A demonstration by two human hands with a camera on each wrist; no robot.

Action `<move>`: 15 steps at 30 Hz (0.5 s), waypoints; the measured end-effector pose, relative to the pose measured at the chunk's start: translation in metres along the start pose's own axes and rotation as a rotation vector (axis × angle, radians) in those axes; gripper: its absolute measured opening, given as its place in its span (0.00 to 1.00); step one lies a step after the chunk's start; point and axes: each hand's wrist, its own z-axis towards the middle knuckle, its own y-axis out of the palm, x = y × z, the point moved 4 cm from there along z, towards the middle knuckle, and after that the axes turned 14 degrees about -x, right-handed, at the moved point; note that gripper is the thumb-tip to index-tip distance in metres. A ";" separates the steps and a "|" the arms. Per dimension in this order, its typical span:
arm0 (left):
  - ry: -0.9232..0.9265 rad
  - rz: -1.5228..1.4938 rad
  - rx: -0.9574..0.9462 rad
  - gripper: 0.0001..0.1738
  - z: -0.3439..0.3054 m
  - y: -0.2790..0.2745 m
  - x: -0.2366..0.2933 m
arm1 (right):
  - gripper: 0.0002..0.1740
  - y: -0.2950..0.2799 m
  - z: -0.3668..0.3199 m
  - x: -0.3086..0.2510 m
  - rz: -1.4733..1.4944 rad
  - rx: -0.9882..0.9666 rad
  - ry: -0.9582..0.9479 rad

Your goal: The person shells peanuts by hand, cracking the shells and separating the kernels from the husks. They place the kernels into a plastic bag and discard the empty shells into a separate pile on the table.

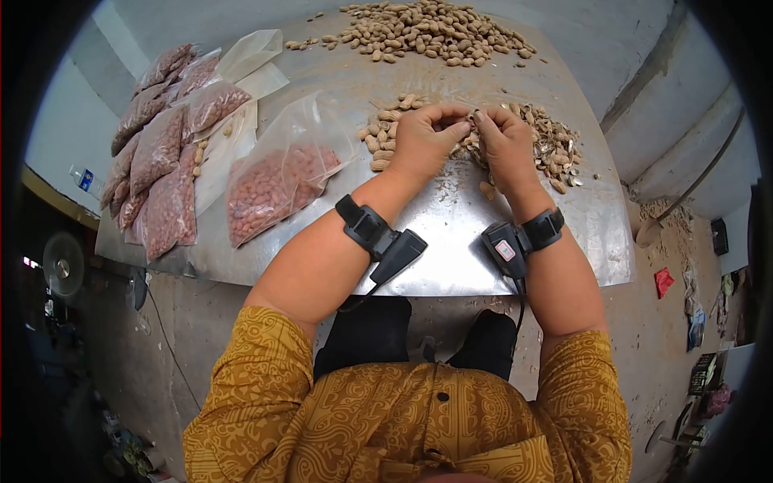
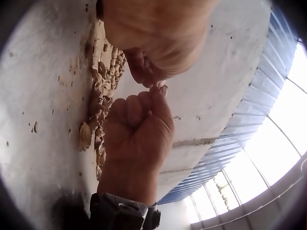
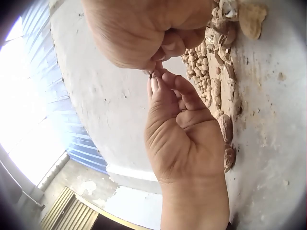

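My two hands meet over the middle of the metal table (image 1: 451, 233). The left hand (image 1: 427, 143) and the right hand (image 1: 503, 143) both pinch one small peanut (image 1: 472, 121) between thumbs and fingertips. In the left wrist view the left hand (image 2: 158, 38) is at the top, and the right hand (image 2: 139, 129) faces it with its fingers curled round the peanut (image 2: 160, 88). In the right wrist view the right hand (image 3: 144, 33) meets the left hand (image 3: 182, 139) at the same peanut (image 3: 152, 74). A small heap of whole peanuts (image 1: 386, 129) lies under the left hand.
A heap of empty shells (image 1: 551, 149) lies right of the hands. A large heap of unshelled peanuts (image 1: 427, 32) sits at the table's far edge. Clear bags of red kernels (image 1: 274, 189) and more filled bags (image 1: 157, 161) lie on the left.
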 end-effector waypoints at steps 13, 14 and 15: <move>-0.030 0.029 -0.006 0.15 -0.001 0.000 -0.001 | 0.09 0.005 0.000 0.011 0.411 -0.069 0.127; -0.043 -0.005 -0.004 0.15 -0.001 0.000 -0.001 | 0.09 0.005 0.000 0.011 0.456 -0.082 0.126; -0.055 -0.038 -0.001 0.15 -0.001 0.000 0.000 | 0.09 0.006 0.000 0.011 0.464 -0.072 0.128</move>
